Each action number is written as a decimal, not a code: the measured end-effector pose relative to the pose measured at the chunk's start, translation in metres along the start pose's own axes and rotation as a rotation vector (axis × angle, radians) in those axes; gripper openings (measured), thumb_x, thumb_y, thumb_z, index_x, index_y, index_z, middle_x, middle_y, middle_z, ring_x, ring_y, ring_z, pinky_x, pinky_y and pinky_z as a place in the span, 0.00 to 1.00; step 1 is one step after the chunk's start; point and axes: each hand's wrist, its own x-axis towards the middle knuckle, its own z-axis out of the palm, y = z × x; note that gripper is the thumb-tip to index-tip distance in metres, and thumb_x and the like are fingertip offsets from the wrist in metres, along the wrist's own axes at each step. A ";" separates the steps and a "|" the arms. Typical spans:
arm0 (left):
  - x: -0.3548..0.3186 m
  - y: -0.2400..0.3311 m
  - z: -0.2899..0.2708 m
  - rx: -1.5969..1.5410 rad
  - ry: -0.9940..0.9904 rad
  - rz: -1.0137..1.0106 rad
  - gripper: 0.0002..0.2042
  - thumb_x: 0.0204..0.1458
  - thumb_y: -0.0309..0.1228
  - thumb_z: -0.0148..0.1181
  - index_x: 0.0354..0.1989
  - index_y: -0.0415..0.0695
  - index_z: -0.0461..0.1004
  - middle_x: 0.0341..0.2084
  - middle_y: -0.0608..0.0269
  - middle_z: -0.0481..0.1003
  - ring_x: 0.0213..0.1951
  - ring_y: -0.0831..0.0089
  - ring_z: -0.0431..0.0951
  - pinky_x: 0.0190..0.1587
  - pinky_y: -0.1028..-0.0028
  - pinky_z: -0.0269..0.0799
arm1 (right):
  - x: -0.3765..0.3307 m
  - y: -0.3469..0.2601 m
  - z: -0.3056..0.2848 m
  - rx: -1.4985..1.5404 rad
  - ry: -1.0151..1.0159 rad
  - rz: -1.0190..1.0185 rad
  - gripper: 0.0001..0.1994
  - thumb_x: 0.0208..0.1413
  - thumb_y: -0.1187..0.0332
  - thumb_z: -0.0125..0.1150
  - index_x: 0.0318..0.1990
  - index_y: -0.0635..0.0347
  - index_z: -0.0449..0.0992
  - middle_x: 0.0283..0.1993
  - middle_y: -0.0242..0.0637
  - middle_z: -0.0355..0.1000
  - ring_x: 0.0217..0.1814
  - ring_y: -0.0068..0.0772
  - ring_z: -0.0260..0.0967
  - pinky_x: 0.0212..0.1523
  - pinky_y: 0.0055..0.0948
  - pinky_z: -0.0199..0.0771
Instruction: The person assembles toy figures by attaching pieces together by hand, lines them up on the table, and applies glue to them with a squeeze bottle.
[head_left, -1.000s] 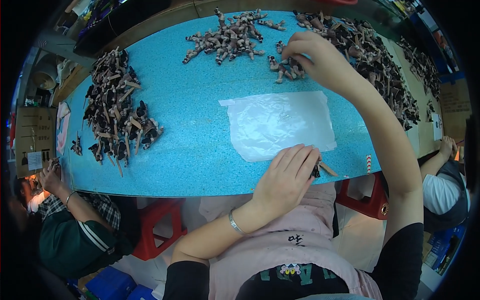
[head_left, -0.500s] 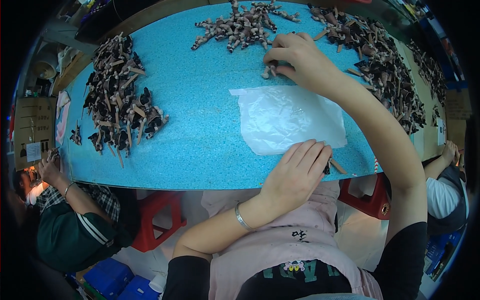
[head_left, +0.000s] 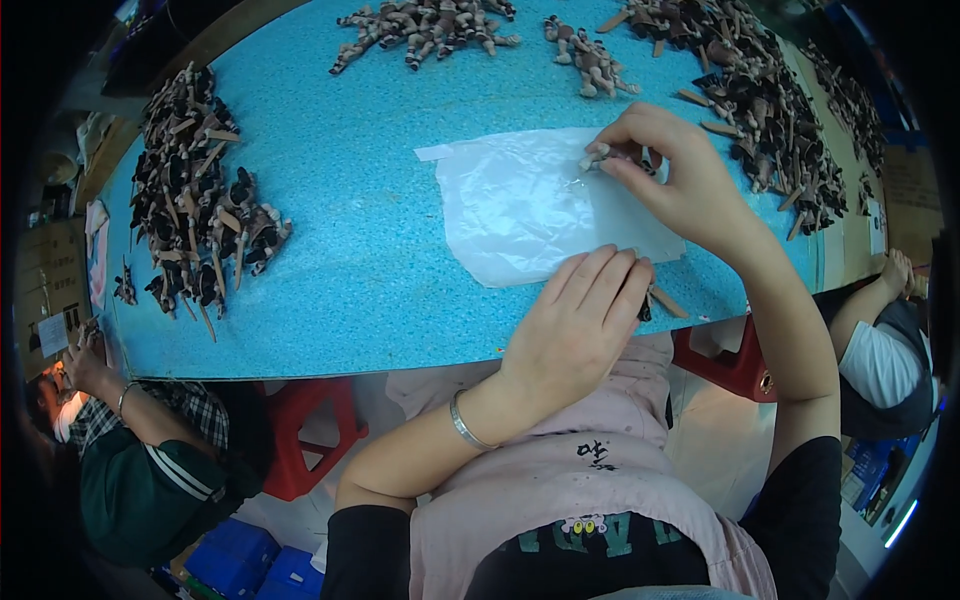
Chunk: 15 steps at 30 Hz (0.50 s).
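A clear plastic bag (head_left: 520,205) lies flat on the blue table (head_left: 370,250). My right hand (head_left: 670,175) rests at the bag's far right edge, fingers pinched on a small brown toy figure (head_left: 625,155) that is mostly hidden. My left hand (head_left: 580,325) lies palm down on the bag's near edge by the table's front; a small dark figure piece (head_left: 655,300) pokes out from under its fingers. Whether the left hand grips that piece is unclear.
Piles of small brown toy figures lie at the left (head_left: 195,205), the far middle (head_left: 425,25) and the right (head_left: 760,100). Another person (head_left: 130,440) sits at lower left and one (head_left: 885,330) at right. Red stools (head_left: 310,430) stand under the table.
My right hand has drawn back from the far pile to the bag's right edge, bringing a figure. My left hand stays at the bag's near edge. The view shifted.
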 end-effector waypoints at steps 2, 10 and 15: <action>0.001 0.000 0.001 -0.001 -0.004 -0.004 0.28 0.40 0.28 0.62 0.54 0.36 0.64 0.49 0.51 0.67 0.52 0.55 0.67 0.54 0.61 0.64 | 0.000 0.000 0.005 0.000 -0.020 -0.011 0.08 0.48 0.76 0.60 0.37 0.66 0.76 0.33 0.42 0.70 0.34 0.38 0.70 0.35 0.32 0.70; 0.001 0.002 0.000 -0.023 0.011 -0.009 0.29 0.40 0.28 0.63 0.54 0.36 0.64 0.49 0.51 0.67 0.52 0.55 0.67 0.54 0.61 0.64 | -0.003 0.002 0.004 -0.047 0.023 -0.040 0.06 0.48 0.76 0.59 0.35 0.67 0.76 0.34 0.42 0.70 0.33 0.38 0.71 0.34 0.30 0.70; -0.005 0.005 -0.008 -0.101 0.004 -0.032 0.31 0.37 0.26 0.64 0.55 0.36 0.64 0.49 0.49 0.68 0.51 0.53 0.68 0.53 0.60 0.64 | -0.028 -0.006 0.003 0.389 0.102 0.145 0.06 0.54 0.73 0.57 0.37 0.67 0.74 0.35 0.36 0.72 0.32 0.25 0.68 0.34 0.25 0.69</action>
